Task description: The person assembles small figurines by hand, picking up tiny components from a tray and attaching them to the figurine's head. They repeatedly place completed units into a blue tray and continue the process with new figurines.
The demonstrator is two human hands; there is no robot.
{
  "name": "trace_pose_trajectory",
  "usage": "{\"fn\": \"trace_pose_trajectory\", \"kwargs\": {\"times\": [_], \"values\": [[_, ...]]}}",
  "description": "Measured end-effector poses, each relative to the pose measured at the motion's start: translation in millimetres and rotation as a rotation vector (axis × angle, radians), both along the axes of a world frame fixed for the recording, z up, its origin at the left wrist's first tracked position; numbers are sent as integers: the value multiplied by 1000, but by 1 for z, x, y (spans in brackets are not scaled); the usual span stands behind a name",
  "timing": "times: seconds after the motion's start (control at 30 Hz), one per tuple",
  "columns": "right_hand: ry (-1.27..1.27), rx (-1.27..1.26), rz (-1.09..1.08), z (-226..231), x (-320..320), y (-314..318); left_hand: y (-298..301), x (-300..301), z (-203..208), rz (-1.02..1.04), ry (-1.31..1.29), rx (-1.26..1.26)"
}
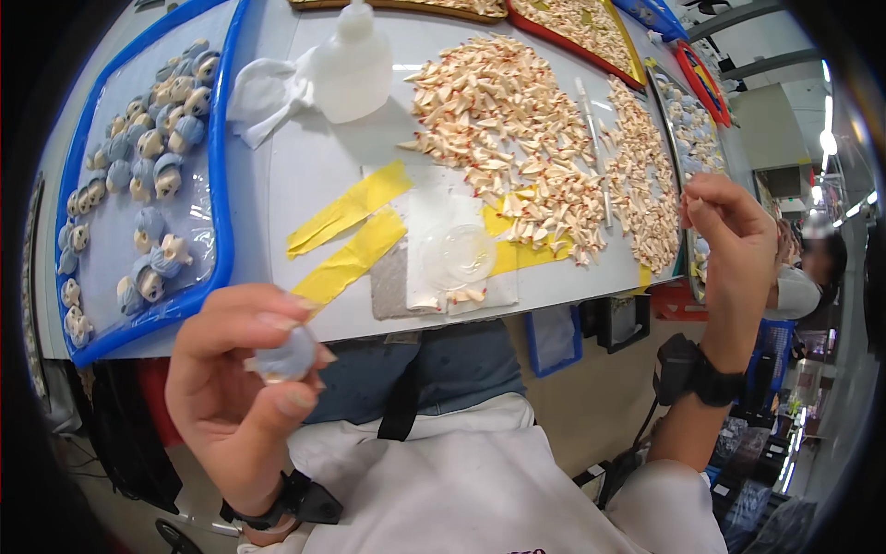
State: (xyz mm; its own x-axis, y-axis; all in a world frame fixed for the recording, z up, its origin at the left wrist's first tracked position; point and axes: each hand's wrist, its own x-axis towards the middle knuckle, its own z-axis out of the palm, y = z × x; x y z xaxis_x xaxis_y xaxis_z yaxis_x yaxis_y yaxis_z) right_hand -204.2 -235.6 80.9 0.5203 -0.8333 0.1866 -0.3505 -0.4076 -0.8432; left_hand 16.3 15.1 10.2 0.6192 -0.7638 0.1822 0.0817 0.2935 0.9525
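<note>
Between the thumb and fingers of my left hand (226, 379) is a small doll head (288, 356) with a light-blue cap, lifted in front of the table's near edge. Small cream bits stick out at its sides. My right hand (734, 226) is raised by the table's right edge, thumb and fingertips pinched together; whatever is in the pinch is too small to make out. A large heap of small pointed cream pieces with red tips (503, 120) covers the middle of the table. More such pieces (639, 175) lie to the right, beyond a thin white stick (592, 152).
A blue-rimmed tray (221, 185) of similar doll heads (166, 175) stands left. Near the middle, a clear round dish (461, 257) sits on a white pad by yellow tape strips (349, 208). A translucent bottle (351, 74) and white cloth (268, 97) stand behind. Another person (803, 286) is far right.
</note>
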Motion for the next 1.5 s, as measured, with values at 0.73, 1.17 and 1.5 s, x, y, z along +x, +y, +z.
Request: {"fn": "trace_pose_trajectory", "kwargs": {"times": [0.73, 1.17, 1.5], "values": [[321, -436, 530, -4, 107, 68, -16, -20, -6, -35, 222, 26], [-53, -87, 605, -15, 78, 96, -12, -11, -2, -167, -282, 21], [-48, -229, 669, -23, 79, 109, -13, -28, 13, 0, -621, 62]]}}
